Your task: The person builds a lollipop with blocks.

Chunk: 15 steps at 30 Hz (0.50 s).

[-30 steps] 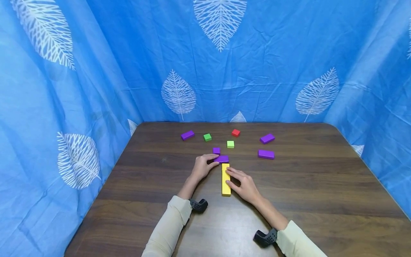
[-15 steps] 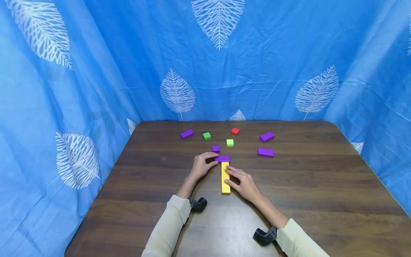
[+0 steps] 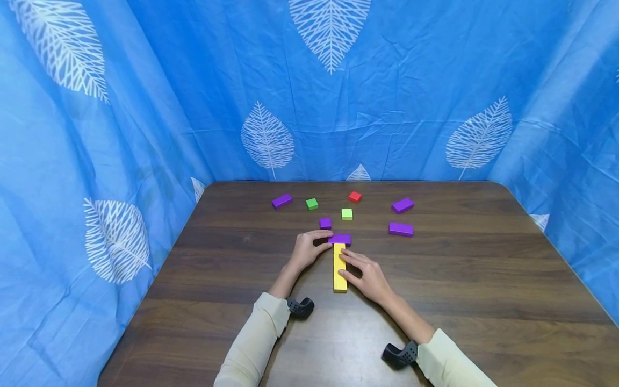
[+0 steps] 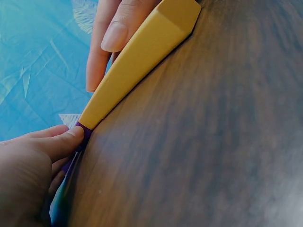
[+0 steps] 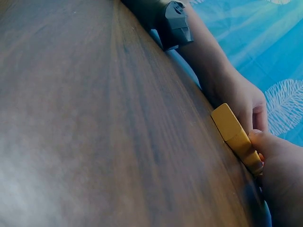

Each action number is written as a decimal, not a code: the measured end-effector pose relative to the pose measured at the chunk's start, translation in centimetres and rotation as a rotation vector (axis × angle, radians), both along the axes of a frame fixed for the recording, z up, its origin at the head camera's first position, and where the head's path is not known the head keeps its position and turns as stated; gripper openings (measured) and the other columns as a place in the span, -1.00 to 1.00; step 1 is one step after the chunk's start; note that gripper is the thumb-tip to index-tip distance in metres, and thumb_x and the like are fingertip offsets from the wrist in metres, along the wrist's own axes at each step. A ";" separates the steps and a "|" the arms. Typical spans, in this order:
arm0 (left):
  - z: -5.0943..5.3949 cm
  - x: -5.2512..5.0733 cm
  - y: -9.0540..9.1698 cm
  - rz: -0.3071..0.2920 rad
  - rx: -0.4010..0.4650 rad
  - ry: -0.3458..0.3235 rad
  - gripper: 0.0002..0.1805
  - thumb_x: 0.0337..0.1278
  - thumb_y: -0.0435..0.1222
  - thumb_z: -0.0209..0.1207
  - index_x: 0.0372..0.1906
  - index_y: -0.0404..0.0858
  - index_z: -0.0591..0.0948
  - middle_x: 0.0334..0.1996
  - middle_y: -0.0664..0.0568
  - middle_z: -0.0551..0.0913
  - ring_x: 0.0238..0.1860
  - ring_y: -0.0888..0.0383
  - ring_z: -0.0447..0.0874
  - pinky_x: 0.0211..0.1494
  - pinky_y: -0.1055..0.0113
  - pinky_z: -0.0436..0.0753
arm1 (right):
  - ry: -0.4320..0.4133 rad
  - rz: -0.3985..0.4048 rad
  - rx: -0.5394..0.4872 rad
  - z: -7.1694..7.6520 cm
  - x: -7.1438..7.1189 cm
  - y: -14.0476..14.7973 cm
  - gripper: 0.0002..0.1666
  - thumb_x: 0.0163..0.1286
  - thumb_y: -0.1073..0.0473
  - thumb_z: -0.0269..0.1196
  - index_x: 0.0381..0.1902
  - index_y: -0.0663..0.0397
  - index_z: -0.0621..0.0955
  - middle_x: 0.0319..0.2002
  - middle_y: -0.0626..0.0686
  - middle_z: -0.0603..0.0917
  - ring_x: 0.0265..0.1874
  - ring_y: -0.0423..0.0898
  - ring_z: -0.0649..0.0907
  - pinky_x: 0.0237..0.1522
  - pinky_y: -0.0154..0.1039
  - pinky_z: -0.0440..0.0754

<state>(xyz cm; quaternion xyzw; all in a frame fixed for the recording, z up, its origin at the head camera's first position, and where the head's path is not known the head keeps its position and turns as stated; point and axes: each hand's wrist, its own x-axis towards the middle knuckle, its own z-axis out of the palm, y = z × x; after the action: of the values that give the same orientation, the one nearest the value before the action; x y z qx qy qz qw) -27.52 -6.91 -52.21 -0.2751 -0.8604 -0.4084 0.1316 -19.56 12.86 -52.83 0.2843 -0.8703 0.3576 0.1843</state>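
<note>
My left hand (image 3: 306, 250) pinches a flat purple block (image 3: 340, 239) by its left end, between thumb and fingers. That block lies crosswise at the far end of a long yellow block (image 3: 339, 277), and together they form a T. Fingertips and thumb of my right hand (image 3: 369, 277) touch the yellow block on its right side and top. In the left wrist view the yellow block (image 4: 135, 66) meets the purple block (image 4: 84, 135) beside my left thumb. In the right wrist view my right thumb rests on the edge of the yellow block (image 5: 232, 132).
Just beyond the left hand lies a small purple block (image 3: 325, 223). Farther back are a green block (image 3: 311, 204), a light green block (image 3: 346, 214), a red block (image 3: 355, 196) and a purple block (image 3: 282, 201). Two purple blocks (image 3: 401, 229) lie to the right on the wooden table (image 3: 464, 290).
The left hand has slid the purple block a little to the right along the yellow block's far end. The right hand has stayed in place on the yellow block.
</note>
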 end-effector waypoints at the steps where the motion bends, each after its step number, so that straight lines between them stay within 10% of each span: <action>1: 0.0 0.0 0.0 -0.001 -0.003 0.000 -0.72 0.00 -0.30 0.31 -0.11 -0.26 0.69 -0.09 -0.01 0.66 0.00 0.11 0.59 0.13 0.32 0.47 | 0.000 -0.001 -0.001 0.0 0.0 0.0 -0.53 0.18 0.10 0.32 0.03 0.18 0.60 0.10 0.11 0.55 0.06 0.08 0.54 0.06 0.00 0.48; 15: 0.0 0.0 -0.1 0.000 -0.025 -0.012 -0.73 0.02 -0.28 0.30 -0.11 -0.22 0.69 -0.07 0.03 0.65 0.01 0.14 0.58 0.14 0.33 0.45 | 0.006 0.003 -0.010 0.1 0.1 -0.1 -0.53 0.18 0.11 0.32 0.02 0.21 0.60 0.09 0.12 0.55 0.06 0.09 0.54 0.06 0.00 0.48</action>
<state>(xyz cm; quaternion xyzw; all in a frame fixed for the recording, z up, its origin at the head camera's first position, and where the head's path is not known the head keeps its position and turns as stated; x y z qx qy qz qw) -27.55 -6.97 -52.23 -0.2745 -0.8662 -0.3990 0.1229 -19.43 12.80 -52.78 0.2859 -0.8674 0.3614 0.1877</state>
